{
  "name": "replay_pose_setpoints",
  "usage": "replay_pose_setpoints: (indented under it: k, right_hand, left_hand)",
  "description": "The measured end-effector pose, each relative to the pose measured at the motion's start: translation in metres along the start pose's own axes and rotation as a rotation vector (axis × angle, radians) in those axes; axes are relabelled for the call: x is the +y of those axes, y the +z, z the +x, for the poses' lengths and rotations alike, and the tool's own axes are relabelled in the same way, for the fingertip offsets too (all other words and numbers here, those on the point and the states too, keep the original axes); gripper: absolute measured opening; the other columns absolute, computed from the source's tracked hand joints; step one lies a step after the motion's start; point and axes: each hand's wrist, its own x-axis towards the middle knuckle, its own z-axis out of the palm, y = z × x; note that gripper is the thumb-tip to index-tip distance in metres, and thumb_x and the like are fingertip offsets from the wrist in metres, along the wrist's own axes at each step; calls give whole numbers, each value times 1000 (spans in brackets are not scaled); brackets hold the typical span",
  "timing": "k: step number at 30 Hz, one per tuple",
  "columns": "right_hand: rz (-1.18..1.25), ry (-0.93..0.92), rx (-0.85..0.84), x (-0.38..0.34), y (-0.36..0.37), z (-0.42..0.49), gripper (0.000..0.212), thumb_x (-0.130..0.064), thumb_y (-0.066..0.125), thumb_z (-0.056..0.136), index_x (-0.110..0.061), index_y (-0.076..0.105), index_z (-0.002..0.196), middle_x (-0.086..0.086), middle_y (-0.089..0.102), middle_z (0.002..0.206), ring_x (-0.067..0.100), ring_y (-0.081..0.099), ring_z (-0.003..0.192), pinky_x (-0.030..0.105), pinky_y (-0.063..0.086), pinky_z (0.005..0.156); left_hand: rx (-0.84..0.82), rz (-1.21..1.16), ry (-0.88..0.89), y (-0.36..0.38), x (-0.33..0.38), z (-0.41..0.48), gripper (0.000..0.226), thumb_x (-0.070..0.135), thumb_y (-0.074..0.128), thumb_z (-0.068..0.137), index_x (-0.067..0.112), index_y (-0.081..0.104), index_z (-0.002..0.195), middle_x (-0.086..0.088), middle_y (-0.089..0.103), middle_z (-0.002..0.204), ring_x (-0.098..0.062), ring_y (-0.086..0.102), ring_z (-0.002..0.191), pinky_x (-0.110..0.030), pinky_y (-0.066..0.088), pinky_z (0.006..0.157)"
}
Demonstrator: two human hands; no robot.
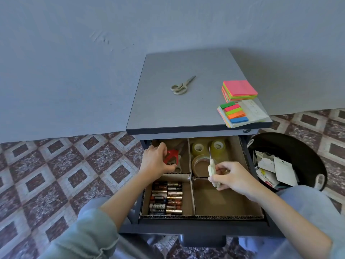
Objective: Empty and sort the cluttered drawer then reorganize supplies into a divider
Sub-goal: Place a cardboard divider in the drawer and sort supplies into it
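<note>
While batteries [166, 198] and tape [198, 147] lie sorted in the divider [193, 199], my left hand [155, 161] grips red scissors [172, 155], my right hand [235, 176] pinches cream scissors [212, 168]; notes [239, 89] wait on the cabinet [186, 113].

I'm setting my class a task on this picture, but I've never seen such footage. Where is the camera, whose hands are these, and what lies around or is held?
There is no machine: one camera sits on a person's head, looking down at their own hands. The left hand grips a red tool, likely scissors, in the far-left section of the cardboard divider inside the open drawer. The right hand pinches small scissors above it. Batteries fill the near-left section, tape rolls the far-right. On the cabinet top lie pale scissors, sticky notes and page flags. A bin of paper scraps stands right.
</note>
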Motion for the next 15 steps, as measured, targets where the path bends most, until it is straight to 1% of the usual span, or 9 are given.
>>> replay_pose_setpoints:
  k: [2, 3, 6, 8, 10, 11, 13, 15]
  right_hand:
    - [3, 11, 0, 3, -2, 1, 19, -9, 75, 76, -12, 64, 91, 9, 63, 87, 19, 67, 77, 32, 60, 70]
    - [1, 14, 0, 4, -3, 2, 20, -9, 75, 76, -12, 64, 91, 9, 63, 87, 20, 68, 78, 32, 60, 70]
    - [-6, 17, -6, 6, -5, 7, 22, -10, 76, 75, -10, 64, 94, 8, 63, 86, 19, 67, 77, 33, 60, 72]
    - [-11, 7, -8, 5, -3, 10, 23, -10, 76, 74, -9, 65, 95, 7, 62, 84, 18, 66, 76, 34, 60, 72]
    - [-21, -5, -8, 2, 0, 14, 25, -11, 77, 73, -8, 65, 96, 5, 62, 83, 17, 65, 75, 35, 60, 73]
    - [-27, -12, -7, 0, 2, 16, 26, -11, 77, 73, -9, 65, 96, 5, 61, 82, 16, 65, 74, 35, 60, 74]
    - [-37, -30, -4, -5, 6, 17, 25, -12, 77, 73, -11, 65, 95, 4, 61, 82, 16, 65, 74, 34, 60, 74]
    - [-54, -56, 19, -7, 8, 16, 24, -14, 77, 73, -16, 64, 93, 4, 62, 86, 15, 64, 77, 29, 59, 71]
  left_hand:
    - [-27, 57, 1, 6, -1, 4, 42, 39, 73, 73, 18, 39, 88, 2, 51, 87, -20, 46, 91, -32, 39, 81]
    - [-44, 66, -10, 9, -3, 4, 42, 40, 72, 74, 19, 39, 87, 2, 51, 88, -19, 46, 91, -32, 39, 82]
    - [-68, 12, -56, 14, -10, 2, 39, 41, 72, 75, 20, 42, 88, 0, 56, 94, -20, 50, 96, -35, 46, 84]
    - [-83, 48, -38, 13, -9, 3, 39, 42, 71, 77, 19, 48, 98, 0, 57, 103, -20, 50, 104, -35, 44, 90]
    - [-118, 114, -11, 11, -7, 6, 46, 42, 69, 79, 19, 51, 114, 0, 55, 118, -20, 46, 114, -33, 38, 98]
    - [-123, 120, -6, 11, -7, 7, 50, 42, 70, 79, 18, 51, 119, 0, 54, 124, -19, 44, 118, -32, 35, 100]
    - [-87, 53, -6, 10, -11, 7, 51, 40, 70, 79, 17, 53, 122, -1, 51, 132, -18, 41, 123, -30, 33, 102]
    - [27, -25, -6, 8, -17, 5, 46, 36, 65, 85, 15, 54, 125, -2, 44, 141, -18, 35, 131, -30, 30, 106]
